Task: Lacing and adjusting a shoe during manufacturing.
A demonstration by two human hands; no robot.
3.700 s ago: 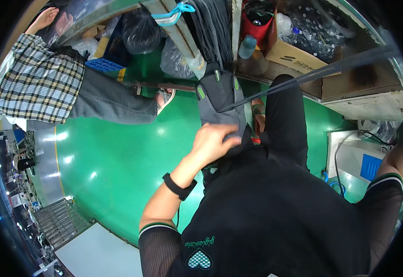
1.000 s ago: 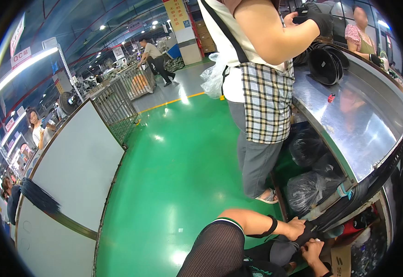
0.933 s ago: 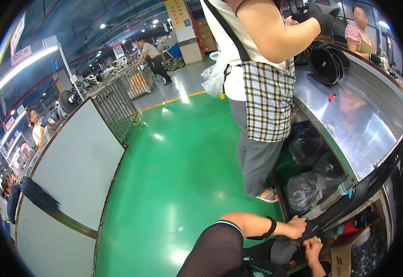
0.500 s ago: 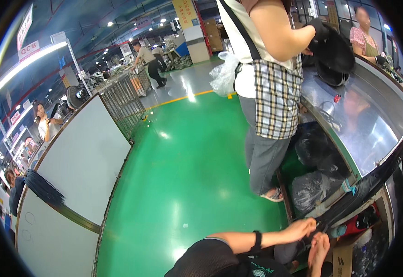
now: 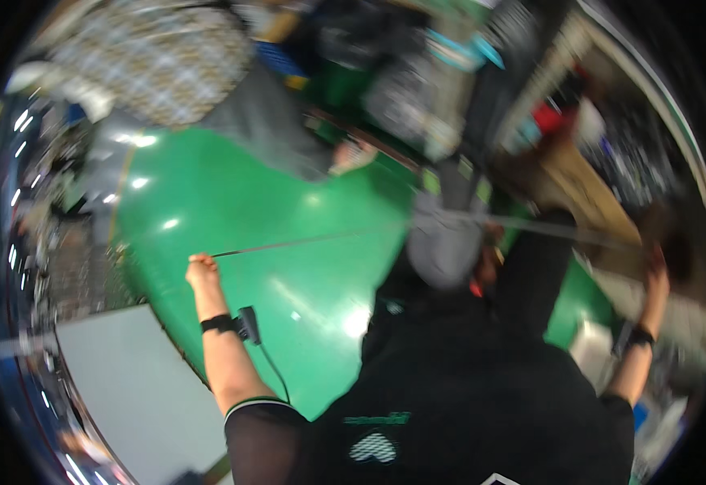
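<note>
A thin cord (image 5: 304,240) runs nearly straight across the view between my two widely spread hands. My left hand (image 5: 202,269) is closed in a fist on its dark left end, above the green floor. At the far right, my right hand (image 5: 657,271) is at the cord's other end, closed on it as far as the blur shows. The cord passes over a rounded grey thing (image 5: 446,250) close to my body, whose kind I cannot make out. A dark strap-like bundle with yellow-green bits (image 5: 456,182) lies just beyond it.
Ahead stands a person in a checked apron (image 5: 151,65), a sandalled foot (image 5: 355,155) near the bench base. Black plastic bags (image 5: 405,101) lie under the bench. On the right are a cardboard box (image 5: 591,190) and a cluttered bin (image 5: 636,153); a pale panel (image 5: 139,388) stands left.
My view has swung down and to the right, and is blurred. My hands, close together before, are now far apart to either side with the cord drawn out between them.
</note>
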